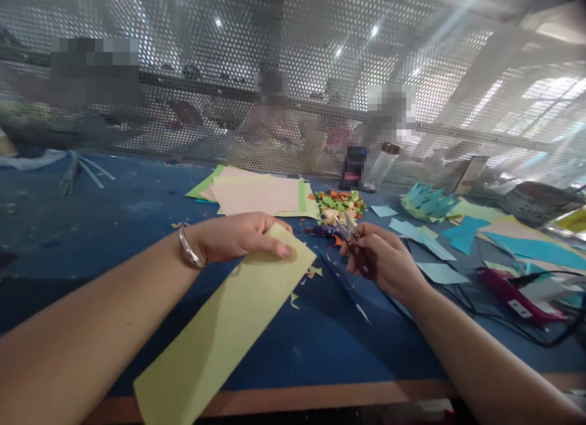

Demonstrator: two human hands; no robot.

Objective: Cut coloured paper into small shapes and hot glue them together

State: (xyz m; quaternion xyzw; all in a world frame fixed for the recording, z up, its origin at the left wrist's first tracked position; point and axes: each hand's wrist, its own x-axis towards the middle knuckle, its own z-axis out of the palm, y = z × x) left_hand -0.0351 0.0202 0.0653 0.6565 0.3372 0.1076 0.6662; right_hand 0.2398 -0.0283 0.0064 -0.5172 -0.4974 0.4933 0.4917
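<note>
My left hand (251, 237) grips the top end of a long pale yellow paper strip (233, 315), thumb on its face and fingers behind. The strip slants down toward the table's front edge. In my right hand (387, 257) is a small pair of scissors (354, 248) with dark handles, blades a little apart and pointing up and away from me. The blades do not touch the strip. Below, between my hands, lie small yellow paper scraps (312, 271) and a slim blue tool with a metal tip (345, 287).
A stack of coloured paper (260, 196) lies behind my left hand. Beside it is a pile of colourful paper clippings (339, 204). To the right are a folded light-blue paper piece (425, 202), blue sheets, and a magenta power strip (519, 297) with black cables. A perforated metal screen (220, 95) stands at the back.
</note>
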